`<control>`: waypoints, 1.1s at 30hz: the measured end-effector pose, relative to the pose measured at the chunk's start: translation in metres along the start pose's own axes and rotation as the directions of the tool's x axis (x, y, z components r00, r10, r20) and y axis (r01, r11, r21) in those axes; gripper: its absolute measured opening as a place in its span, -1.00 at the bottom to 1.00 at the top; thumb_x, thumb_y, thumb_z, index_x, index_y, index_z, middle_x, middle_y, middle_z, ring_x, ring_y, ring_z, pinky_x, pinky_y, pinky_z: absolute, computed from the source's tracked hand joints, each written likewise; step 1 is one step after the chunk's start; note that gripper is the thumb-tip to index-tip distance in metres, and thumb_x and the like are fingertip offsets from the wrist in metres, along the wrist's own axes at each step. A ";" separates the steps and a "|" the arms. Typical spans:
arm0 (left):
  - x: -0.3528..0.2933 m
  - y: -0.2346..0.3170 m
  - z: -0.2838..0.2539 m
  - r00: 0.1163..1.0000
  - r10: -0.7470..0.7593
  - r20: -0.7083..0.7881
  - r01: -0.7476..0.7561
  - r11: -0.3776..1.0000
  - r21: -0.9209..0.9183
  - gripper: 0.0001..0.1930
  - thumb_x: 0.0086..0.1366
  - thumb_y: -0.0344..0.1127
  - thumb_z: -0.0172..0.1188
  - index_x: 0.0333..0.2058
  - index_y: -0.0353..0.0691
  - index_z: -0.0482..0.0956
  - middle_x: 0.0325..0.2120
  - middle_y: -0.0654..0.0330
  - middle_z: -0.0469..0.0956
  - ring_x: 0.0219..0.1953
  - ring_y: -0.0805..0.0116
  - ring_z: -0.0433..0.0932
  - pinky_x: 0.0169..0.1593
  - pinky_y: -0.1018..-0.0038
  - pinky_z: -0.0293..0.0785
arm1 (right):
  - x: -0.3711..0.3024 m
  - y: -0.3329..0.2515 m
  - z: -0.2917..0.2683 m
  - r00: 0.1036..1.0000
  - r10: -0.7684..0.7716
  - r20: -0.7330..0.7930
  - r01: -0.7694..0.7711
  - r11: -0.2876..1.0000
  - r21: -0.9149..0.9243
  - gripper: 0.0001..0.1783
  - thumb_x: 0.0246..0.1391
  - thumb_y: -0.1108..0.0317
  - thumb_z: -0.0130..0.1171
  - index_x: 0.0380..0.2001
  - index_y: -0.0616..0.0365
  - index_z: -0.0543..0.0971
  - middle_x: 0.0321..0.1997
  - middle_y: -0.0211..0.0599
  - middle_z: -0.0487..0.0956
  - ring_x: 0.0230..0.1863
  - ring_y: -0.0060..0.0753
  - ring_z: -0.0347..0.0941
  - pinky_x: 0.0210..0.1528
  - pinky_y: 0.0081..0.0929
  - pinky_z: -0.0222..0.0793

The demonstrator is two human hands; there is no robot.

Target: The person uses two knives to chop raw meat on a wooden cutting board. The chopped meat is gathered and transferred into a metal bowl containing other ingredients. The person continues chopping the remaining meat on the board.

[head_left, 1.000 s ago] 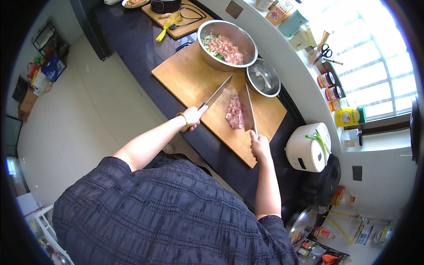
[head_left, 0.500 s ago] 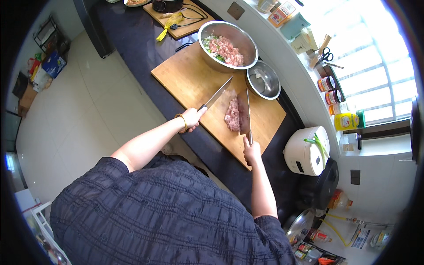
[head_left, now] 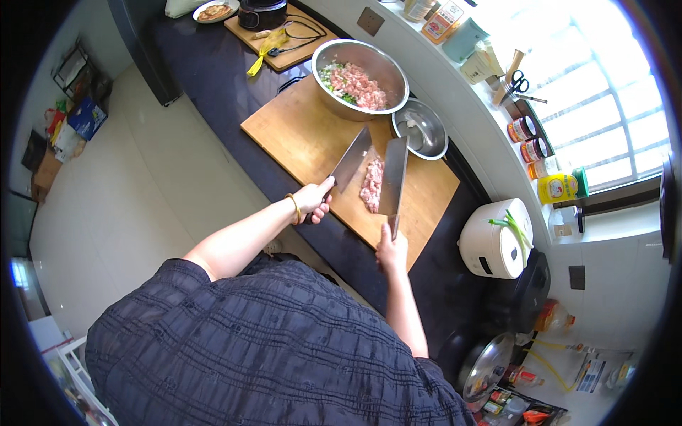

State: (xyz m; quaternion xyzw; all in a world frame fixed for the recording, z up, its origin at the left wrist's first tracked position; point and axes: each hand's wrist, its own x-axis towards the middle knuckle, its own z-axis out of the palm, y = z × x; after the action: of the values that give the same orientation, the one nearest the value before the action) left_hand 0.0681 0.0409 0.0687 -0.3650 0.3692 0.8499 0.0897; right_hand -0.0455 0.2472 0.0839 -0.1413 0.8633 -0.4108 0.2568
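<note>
My left hand, with a yellow bangle at its wrist, is closed round the dark handle of a cleaver. Its broad blade lies tilted over the wooden cutting board, left of the meat. In my right hand is a second cleaver, gripped by its handle, its blade flat-side showing along the right of the meat. Between the two blades a narrow strip of chopped pink meat rests on the board. Whether either blade touches the meat is hard to tell.
At the board's far edge stand a large steel bowl of minced meat and chopped greens, and a smaller steel bowl. A white rice cooker with green onion on its lid is at right. Jars line the windowsill.
The left cleaver has turned to show more of its blade. My right hand and its cleaver have shifted left, the blade tilting broad side up. The meat strip looks narrower.
</note>
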 end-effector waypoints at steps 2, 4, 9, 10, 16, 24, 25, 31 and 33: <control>-0.010 0.003 0.009 0.994 -0.036 0.101 0.044 0.996 -0.078 -0.50 0.16 0.27 -0.21 -0.55 -0.10 0.18 -0.81 0.41 0.09 -0.85 0.66 -0.03 -0.78 0.69 -0.03 | 0.007 0.037 0.022 0.881 -0.451 -0.142 0.421 0.886 -0.195 -0.58 0.08 0.06 -0.06 -0.68 0.14 0.31 -0.82 -0.34 0.32 -0.88 -0.48 0.23 -0.83 -0.51 0.13; -0.010 0.006 0.008 0.987 -0.085 0.137 0.097 0.992 -0.084 -0.50 0.16 0.28 -0.21 -0.55 -0.09 0.18 -0.81 0.42 0.08 -0.85 0.67 -0.03 -0.78 0.70 -0.04 | 0.000 0.036 0.032 0.710 -0.671 -0.213 0.567 0.725 -0.391 -0.55 0.07 0.05 -0.05 -0.71 0.16 0.32 -0.81 -0.30 0.34 -0.85 -0.45 0.27 -0.81 -0.48 0.17; -0.023 0.007 -0.002 0.994 -0.063 0.093 0.059 0.997 0.041 -0.50 0.17 0.26 -0.21 -0.55 -0.11 0.18 -0.81 0.41 0.09 -0.84 0.66 -0.02 -0.78 0.69 -0.03 | -0.009 0.007 -0.002 0.986 0.165 -0.022 -0.165 0.986 0.024 -0.57 0.08 0.01 -0.06 -0.64 0.13 0.31 -0.85 -0.44 0.26 -0.88 -0.55 0.18 -0.84 -0.54 0.11; -0.021 0.008 -0.002 0.998 -0.039 0.046 0.034 0.994 0.102 -0.49 0.17 0.26 -0.20 -0.55 -0.12 0.18 -0.81 0.40 0.10 -0.84 0.65 0.00 -0.78 0.68 -0.02 | -0.004 0.018 -0.009 0.997 0.023 -0.074 -0.025 0.999 -0.030 -0.57 0.07 0.01 -0.06 -0.65 0.13 0.31 -0.85 -0.44 0.27 -0.88 -0.56 0.19 -0.85 -0.54 0.10; -0.007 -0.001 -0.006 0.986 0.092 -0.139 -0.038 0.936 0.349 -0.49 0.18 0.22 -0.17 -0.60 -0.17 0.20 -0.81 0.34 0.16 -0.84 0.57 0.09 -0.79 0.61 0.09 | 0.024 0.046 -0.039 0.978 -0.210 0.011 0.197 0.898 -0.393 -0.56 0.06 0.01 -0.04 -0.63 0.19 0.35 -0.84 -0.40 0.31 -0.85 -0.50 0.24 -0.78 -0.48 0.18; -0.002 -0.010 -0.011 0.974 0.161 -0.162 -0.080 0.905 0.419 -0.47 0.18 0.21 -0.18 -0.63 -0.19 0.22 -0.81 0.30 0.21 -0.84 0.53 0.17 -0.79 0.59 0.16 | 0.035 0.042 -0.009 0.999 -0.028 -0.018 0.022 0.962 -0.274 -0.55 0.08 0.01 -0.08 -0.69 0.13 0.30 -0.85 -0.40 0.26 -0.89 -0.51 0.17 -0.86 -0.50 0.06; 0.000 -0.008 -0.012 0.974 0.162 -0.158 -0.083 0.906 0.416 -0.47 0.18 0.21 -0.18 -0.63 -0.19 0.22 -0.81 0.30 0.21 -0.84 0.53 0.17 -0.79 0.58 0.16 | 0.023 0.008 -0.011 0.977 0.208 0.042 -0.194 0.956 -0.218 -0.54 0.08 -0.01 -0.09 -0.69 0.14 0.30 -0.84 -0.39 0.27 -0.89 -0.50 0.18 -0.86 -0.49 0.07; 0.001 -0.012 -0.014 0.969 0.171 -0.177 -0.083 0.904 0.419 -0.46 0.16 0.24 -0.18 -0.62 -0.19 0.22 -0.81 0.29 0.22 -0.84 0.52 0.19 -0.79 0.58 0.17 | 0.016 -0.033 -0.020 1.000 0.025 0.012 -0.024 0.990 -0.136 -0.55 0.07 0.02 -0.08 -0.65 0.20 0.32 -0.83 -0.36 0.30 -0.87 -0.45 0.24 -0.83 -0.46 0.13; 0.003 -0.011 -0.010 0.974 0.166 -0.154 -0.086 0.901 0.426 -0.45 0.16 0.24 -0.18 -0.63 -0.19 0.22 -0.80 0.29 0.23 -0.84 0.52 0.20 -0.79 0.58 0.18 | 0.043 0.071 0.002 0.913 -0.400 -0.086 0.326 0.838 -0.437 -0.51 0.04 -0.01 -0.04 -0.69 0.22 0.36 -0.82 -0.29 0.33 -0.86 -0.39 0.27 -0.83 -0.40 0.12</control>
State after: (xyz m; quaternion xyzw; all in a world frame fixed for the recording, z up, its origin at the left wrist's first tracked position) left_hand 0.0758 0.0412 0.0556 -0.3908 0.5717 0.7175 0.0753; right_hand -0.0817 0.2707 0.0131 -0.3174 0.9067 -0.2707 0.0619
